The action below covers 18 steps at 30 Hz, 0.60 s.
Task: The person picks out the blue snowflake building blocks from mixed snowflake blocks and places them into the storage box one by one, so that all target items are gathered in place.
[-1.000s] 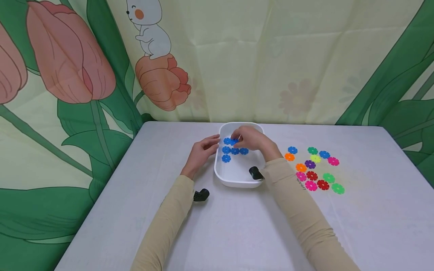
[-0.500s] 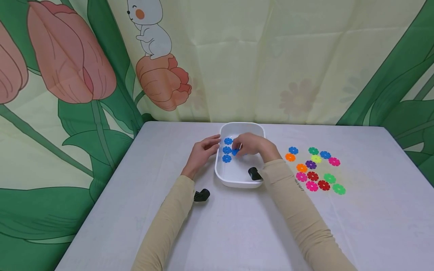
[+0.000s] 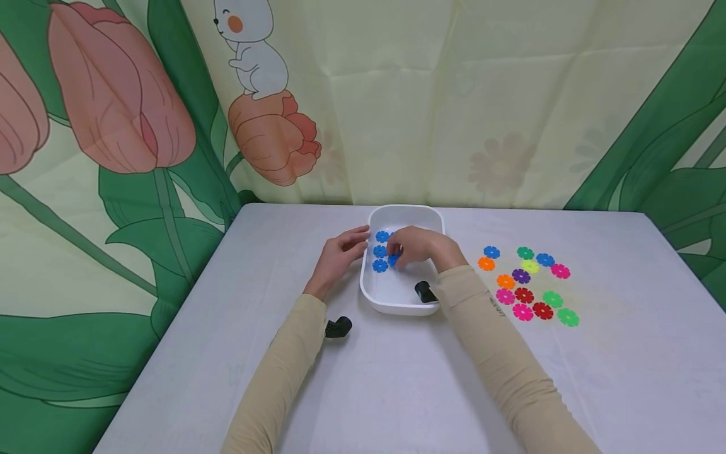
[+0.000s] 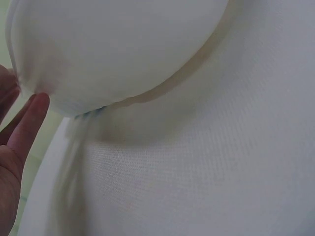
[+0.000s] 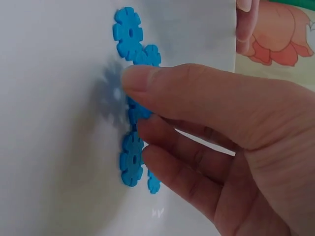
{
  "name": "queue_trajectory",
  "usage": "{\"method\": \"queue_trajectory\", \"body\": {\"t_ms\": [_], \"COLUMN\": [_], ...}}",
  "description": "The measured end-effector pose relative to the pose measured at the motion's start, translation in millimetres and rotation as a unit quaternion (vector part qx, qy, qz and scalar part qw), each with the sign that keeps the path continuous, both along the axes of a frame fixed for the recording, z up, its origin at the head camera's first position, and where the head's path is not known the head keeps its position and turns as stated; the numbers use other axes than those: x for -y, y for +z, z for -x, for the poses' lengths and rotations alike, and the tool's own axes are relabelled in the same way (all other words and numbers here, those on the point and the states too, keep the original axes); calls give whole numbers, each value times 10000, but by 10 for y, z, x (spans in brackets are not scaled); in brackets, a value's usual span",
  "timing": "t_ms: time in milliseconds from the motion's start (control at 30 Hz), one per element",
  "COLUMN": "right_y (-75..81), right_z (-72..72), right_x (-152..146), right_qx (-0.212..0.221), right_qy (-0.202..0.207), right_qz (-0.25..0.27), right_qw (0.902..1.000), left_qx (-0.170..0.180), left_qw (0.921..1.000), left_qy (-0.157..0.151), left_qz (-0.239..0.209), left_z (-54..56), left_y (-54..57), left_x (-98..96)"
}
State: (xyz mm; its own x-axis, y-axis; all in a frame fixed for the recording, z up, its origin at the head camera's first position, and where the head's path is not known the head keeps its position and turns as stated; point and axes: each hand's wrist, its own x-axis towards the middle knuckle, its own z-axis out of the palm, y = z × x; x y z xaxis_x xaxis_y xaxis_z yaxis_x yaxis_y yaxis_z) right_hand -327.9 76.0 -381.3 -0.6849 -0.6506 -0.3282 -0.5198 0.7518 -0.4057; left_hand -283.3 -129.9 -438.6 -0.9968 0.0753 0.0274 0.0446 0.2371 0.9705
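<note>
My right hand (image 3: 418, 244) is over the white tray (image 3: 397, 309), pinching a blue snowflake disc (image 5: 139, 112) between thumb and fingers. Its shadow falls on the tray floor in the right wrist view. Along the tray's left side runs a column of blue snowflake discs (image 3: 380, 266). Other blue ones show in part around the right hand, such as the notched disc (image 5: 132, 160) just below its fingertips; the rest are hidden by the hand. With its fingers extended, my left hand (image 3: 342, 253) touches the tray's outer left wall, as the left wrist view also shows.
Right of the tray, several loose snowflake discs lie on the white tablecloth, among them orange (image 3: 486, 263), purple (image 3: 521, 276), red (image 3: 542, 310), pink (image 3: 522, 312) and green ones (image 3: 568, 317). Black wrist devices (image 3: 338, 327) show at both sleeves. A printed curtain (image 3: 408, 113) hangs behind the table.
From the tray's far part, my right hand has come nearer along the tray with a blue snowflake disc, lowering slightly. My left hand has stayed at the tray's side.
</note>
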Motion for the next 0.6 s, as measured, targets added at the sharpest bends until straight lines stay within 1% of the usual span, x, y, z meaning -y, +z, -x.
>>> {"method": "queue_trajectory", "body": {"t_ms": [267, 600], "right_y": [-36, -46], "right_z": [13, 12], "right_x": [10, 31], "right_qx": [-37, -57], "right_qy": [162, 216], "right_qz": [-140, -294], "right_qw": [9998, 9993], "left_qx": [8, -5], "left_qw": [10000, 10000], "left_qy": [36, 27], "left_qz": [39, 49], "left_z": [-14, -8], "left_y": [6, -5], "left_x": [-4, -12]}}
